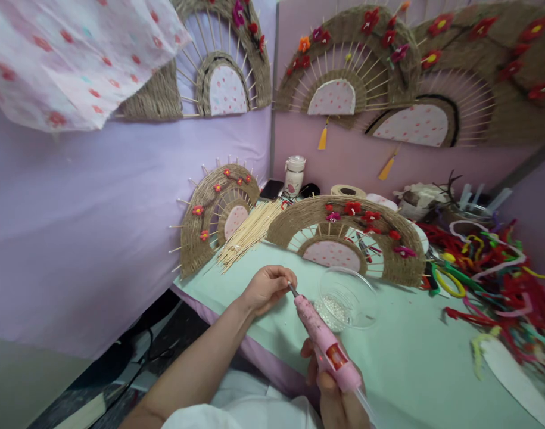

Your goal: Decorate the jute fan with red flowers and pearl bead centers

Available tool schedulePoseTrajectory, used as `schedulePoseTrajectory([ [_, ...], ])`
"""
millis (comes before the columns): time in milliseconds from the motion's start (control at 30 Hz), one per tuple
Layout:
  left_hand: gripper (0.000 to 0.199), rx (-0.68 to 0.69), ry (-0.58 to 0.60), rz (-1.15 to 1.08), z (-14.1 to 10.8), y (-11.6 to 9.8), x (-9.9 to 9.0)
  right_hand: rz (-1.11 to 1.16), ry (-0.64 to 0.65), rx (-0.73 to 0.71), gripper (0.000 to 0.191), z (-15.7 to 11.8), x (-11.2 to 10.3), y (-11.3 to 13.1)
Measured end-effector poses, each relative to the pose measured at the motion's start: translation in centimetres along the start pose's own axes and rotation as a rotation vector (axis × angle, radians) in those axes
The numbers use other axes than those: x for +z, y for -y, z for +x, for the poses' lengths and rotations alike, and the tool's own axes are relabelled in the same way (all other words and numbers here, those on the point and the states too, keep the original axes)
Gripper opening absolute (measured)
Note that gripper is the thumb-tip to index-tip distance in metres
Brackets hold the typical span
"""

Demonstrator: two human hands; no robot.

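My right hand [330, 387] grips a pink hot glue gun [321, 336], pointed up and to the left. Its metal nozzle meets the fingertips of my left hand [270, 289], which pinch a small white bead [289, 283], mostly covered by the fingers. Just right of the nozzle, a clear plastic bowl [361, 304] contains many white pearl beads [332, 313]. Behind the hands leans a fan-shaped twine piece [294, 229] with red and magenta flowers. Another twine fan [194, 238] stands at the left, its stick ends tipped with white beads.
A bundle of thin wooden sticks [249, 232] lies between the fans. Colourful pipe cleaners [517, 280] and yellow-green-handled scissors [448, 281] crowd the right side. At the back stand a white bottle [294, 176] and a tape roll [348, 190]. More fans [370, 53] hang on the walls.
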State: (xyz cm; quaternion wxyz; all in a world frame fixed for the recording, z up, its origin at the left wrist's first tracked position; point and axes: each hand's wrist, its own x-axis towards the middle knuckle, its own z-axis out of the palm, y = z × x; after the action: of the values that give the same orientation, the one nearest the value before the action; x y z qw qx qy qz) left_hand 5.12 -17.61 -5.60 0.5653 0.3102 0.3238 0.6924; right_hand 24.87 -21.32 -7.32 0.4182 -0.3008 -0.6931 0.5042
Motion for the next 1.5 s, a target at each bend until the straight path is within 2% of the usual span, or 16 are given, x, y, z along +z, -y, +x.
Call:
schedulePoseTrajectory([
  [233,0.032,0.003,0.004,0.005,-0.1,0.0,-0.1,-0.022,0.044,-0.023,0.046,0.1,-0.4,0.4],
  [433,0.033,-0.005,0.005,0.012,-0.1,-0.1,0.0,-0.092,0.029,-0.037,0.044,0.3,-0.7,1.1],
  [767,0.032,0.005,0.017,0.006,-0.1,-0.1,0.0,-0.081,0.006,-0.016,0.043,0.4,-0.5,1.5],
  [1500,0.037,-0.005,-0.023,0.025,-0.1,-0.2,0.1,-0.08,0.033,0.024,0.046,0.3,-0.7,1.0],
])
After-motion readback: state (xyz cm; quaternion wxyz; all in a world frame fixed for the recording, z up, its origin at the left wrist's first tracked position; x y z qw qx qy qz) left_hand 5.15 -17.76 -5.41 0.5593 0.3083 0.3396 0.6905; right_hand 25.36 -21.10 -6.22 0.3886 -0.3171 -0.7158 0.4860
